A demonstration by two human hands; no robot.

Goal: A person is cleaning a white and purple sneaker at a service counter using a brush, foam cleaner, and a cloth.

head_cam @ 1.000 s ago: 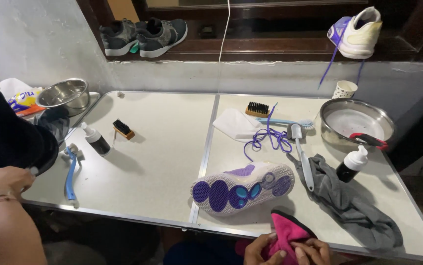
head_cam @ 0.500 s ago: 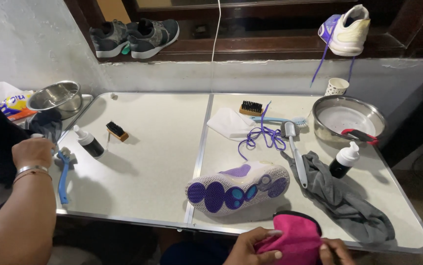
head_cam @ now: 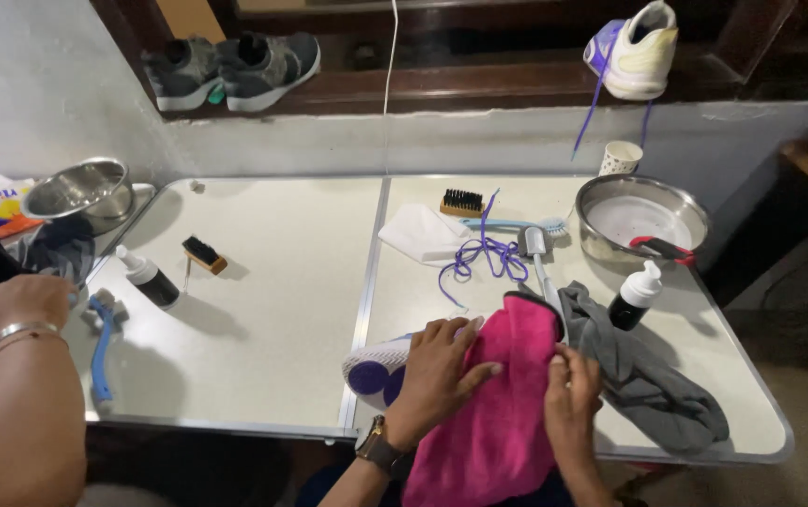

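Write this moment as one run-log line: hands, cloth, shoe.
left hand: flat on pink cloth | right hand: pinching cloth edge | cloth: draped over sneaker | sneaker: sole-side toe showing | table: bears both

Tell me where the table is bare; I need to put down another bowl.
The widest bare patch is the left panel of the folding table, bordered by the small wooden brush, the black dropper bottle and the centre seam. The right panel is crowded: purple laces, steel bowl, grey cloth, both hands on the pink cloth.
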